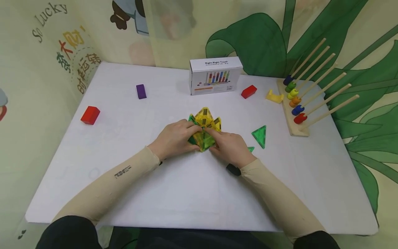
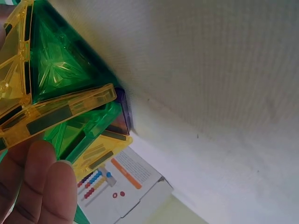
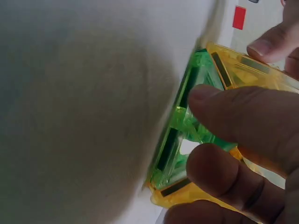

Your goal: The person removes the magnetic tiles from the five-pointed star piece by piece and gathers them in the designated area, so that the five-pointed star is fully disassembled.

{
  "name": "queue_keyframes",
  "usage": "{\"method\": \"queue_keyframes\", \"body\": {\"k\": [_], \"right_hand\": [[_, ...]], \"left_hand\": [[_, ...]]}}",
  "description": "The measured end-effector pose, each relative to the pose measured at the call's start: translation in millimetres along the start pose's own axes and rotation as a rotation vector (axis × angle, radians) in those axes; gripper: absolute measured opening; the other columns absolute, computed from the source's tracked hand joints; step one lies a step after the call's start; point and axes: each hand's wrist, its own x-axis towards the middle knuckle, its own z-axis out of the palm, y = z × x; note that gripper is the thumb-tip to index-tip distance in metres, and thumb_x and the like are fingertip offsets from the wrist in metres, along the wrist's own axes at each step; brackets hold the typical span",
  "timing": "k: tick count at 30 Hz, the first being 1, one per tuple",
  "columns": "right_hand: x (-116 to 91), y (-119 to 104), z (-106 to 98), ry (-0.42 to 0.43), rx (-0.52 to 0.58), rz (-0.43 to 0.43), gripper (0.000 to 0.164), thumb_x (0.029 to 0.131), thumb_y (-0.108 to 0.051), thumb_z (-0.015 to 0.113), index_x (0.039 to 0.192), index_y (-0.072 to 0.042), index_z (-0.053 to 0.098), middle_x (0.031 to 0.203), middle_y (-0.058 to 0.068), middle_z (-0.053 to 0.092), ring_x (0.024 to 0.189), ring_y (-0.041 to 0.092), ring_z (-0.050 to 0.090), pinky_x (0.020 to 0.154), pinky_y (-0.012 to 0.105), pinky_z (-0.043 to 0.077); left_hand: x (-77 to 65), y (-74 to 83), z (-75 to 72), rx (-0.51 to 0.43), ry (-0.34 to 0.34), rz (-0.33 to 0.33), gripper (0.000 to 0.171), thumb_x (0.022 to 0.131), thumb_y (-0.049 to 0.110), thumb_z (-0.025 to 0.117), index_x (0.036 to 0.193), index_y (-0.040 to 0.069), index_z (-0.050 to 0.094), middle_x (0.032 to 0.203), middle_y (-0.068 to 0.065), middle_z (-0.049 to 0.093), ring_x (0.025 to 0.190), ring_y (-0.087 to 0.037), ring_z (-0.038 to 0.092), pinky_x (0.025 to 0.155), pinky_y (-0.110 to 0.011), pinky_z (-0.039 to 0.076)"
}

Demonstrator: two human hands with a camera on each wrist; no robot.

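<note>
A structure of yellow and green see-through triangular magnetic tiles [image 1: 205, 117] stands at the middle of the table, between both hands. My left hand [image 1: 176, 139] grips its left side; in the left wrist view, fingers [image 2: 58, 186] lie beside yellow and green tiles, and a purple tile [image 2: 122, 112] shows behind. From the right, my right hand [image 1: 231, 148] holds it. The right wrist view has a thumb [image 3: 233, 109] over a green tile [image 3: 170, 140] with curled fingers below. Part of the structure is hidden behind the hands.
Two loose green triangular tiles [image 1: 260, 136] lie to the right, one partly covered. Around are red blocks [image 1: 90, 115], a purple block [image 1: 141, 91], a yellow piece [image 1: 274, 97], a white box [image 1: 214, 77] and a wooden peg stand [image 1: 293, 119] with coloured beads.
</note>
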Motion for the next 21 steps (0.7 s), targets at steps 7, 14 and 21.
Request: {"method": "queue_keyframes", "body": {"k": [7,14,21], "right_hand": [[7.1,-0.6,2.0,0.004,-0.045,-0.033,0.063,0.088,-0.026,0.085,0.142,-0.016,0.055,0.071,0.004,0.071,0.063,0.02,0.069,0.058,0.036,0.058],[8.3,2.0,3.1,0.021,-0.03,-0.049,0.056,0.089,-0.028,0.084,0.137,-0.016,0.057,0.078,0.007,0.075,0.068,0.022,0.074,0.061,0.038,0.06],[9.6,4.3,2.0,0.011,-0.03,-0.048,0.058,0.088,-0.028,0.084,0.138,-0.017,0.056,0.072,0.005,0.071,0.066,0.021,0.071,0.061,0.038,0.059]], "left_hand": [[0.3,-0.9,2.4,-0.01,0.016,0.016,0.054,0.079,0.04,0.091,0.121,0.012,0.072,0.11,-0.006,0.075,0.096,-0.022,0.07,0.08,-0.038,0.062],[-1.3,-2.5,3.9,-0.01,0.03,0.013,0.053,0.078,0.04,0.091,0.12,0.012,0.072,0.109,-0.005,0.075,0.094,-0.022,0.07,0.079,-0.037,0.062],[-1.2,-2.5,4.1,-0.019,0.029,0.014,0.052,0.079,0.039,0.091,0.12,0.013,0.072,0.109,-0.004,0.075,0.094,-0.022,0.07,0.079,-0.038,0.062]]}}
